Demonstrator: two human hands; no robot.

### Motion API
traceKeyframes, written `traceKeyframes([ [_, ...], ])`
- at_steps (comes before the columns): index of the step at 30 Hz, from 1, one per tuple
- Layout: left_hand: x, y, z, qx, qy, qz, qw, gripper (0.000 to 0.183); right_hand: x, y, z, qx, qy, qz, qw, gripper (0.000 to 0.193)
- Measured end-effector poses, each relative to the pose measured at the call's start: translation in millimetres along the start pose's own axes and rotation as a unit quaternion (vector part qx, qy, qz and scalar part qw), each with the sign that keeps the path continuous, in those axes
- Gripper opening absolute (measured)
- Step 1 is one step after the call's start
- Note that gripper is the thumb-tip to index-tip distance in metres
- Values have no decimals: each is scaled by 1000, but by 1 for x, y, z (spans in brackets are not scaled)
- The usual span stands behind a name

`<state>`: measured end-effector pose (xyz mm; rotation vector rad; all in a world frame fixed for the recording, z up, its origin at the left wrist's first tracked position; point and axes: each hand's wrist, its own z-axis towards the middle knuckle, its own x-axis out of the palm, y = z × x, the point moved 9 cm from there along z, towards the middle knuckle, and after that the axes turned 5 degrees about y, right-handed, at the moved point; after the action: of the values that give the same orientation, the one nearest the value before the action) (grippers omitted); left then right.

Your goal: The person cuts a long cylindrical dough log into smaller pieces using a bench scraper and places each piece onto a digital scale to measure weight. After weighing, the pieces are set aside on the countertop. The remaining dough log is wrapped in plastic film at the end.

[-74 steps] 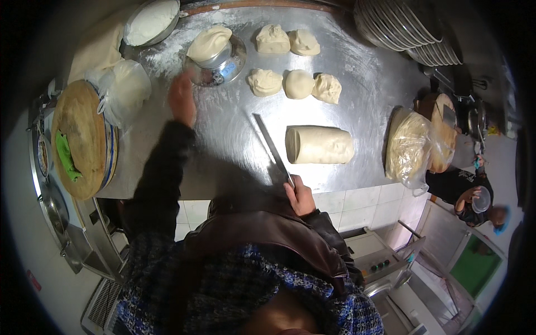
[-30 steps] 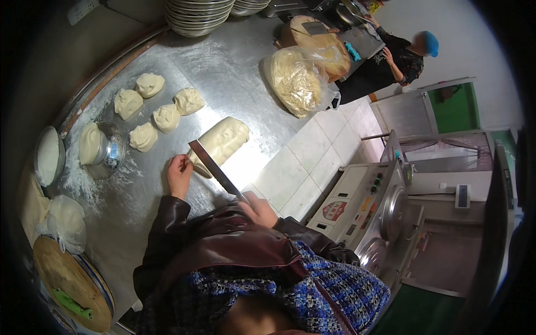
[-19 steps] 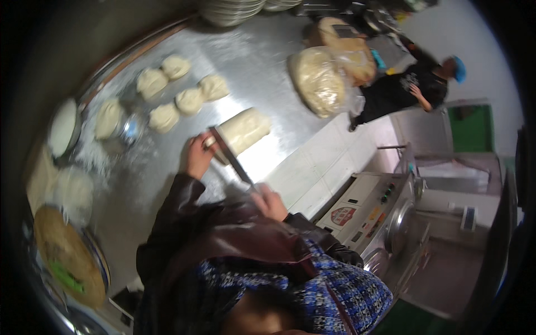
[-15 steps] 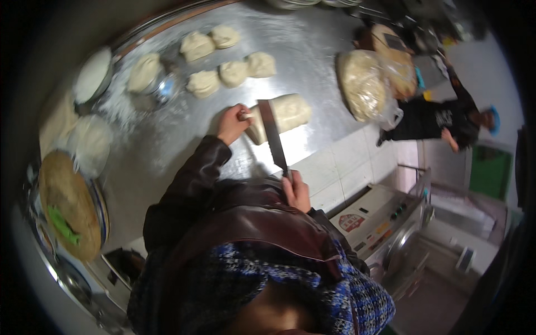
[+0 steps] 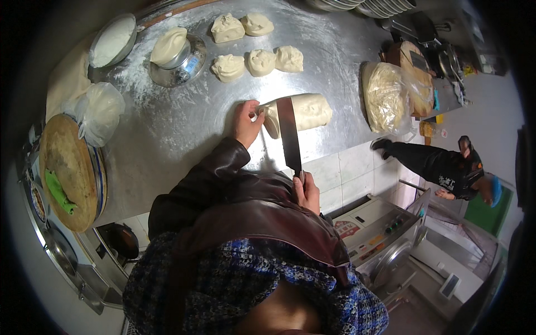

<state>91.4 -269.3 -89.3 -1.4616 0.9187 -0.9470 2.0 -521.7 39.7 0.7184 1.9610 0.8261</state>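
A thick log of pale dough (image 5: 314, 111) lies on the floury steel table. My right hand (image 5: 306, 192) grips the handle of a long, dark, broad-bladed knife (image 5: 288, 134). Its blade crosses the log near the left end; how deep it sits there I cannot tell. At that end my left hand (image 5: 247, 124) has its fingers curled and pinching against the dough's edge. Beyond the log sit several cut dough lumps (image 5: 261, 62). Another lump (image 5: 169, 46) rests on a kitchen scale (image 5: 190, 68) to the left.
A flour bowl (image 5: 114, 42), a knotted plastic bag (image 5: 102, 111) and a round wooden board (image 5: 62, 176) with a green cloth stand left. On the right are a large bag of dough (image 5: 385, 97) and a cutting board (image 5: 416, 78). A co-worker (image 5: 446, 170) stands beyond the table's right side.
The whole view has shifted, so the table's things appear farther right. Knife and both hands keep about the same place on the log. The co-worker's raised arm has come down.
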Motion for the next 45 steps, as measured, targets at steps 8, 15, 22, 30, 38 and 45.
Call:
traceKeyframes([
  [8,25,13,18,-77,131,-66,986,33,5,3,2,44,2,-8,999,23],
  [15,14,-2,15,-24,92,90,991,28,4,9,0,47,6,-7,999,22],
  [22,14,2,6,-32,81,13,996,25,5,2,1,61,13,7,998,22],
  [30,14,-6,3,-5,55,-29,998,32,6,-4,7,68,19,5,997,23],
  [38,16,-6,13,-24,80,66,994,18,5,-2,4,36,1,12,999,25],
  [45,15,2,8,-13,91,3,996,17,7,-14,3,63,18,23,998,24],
])
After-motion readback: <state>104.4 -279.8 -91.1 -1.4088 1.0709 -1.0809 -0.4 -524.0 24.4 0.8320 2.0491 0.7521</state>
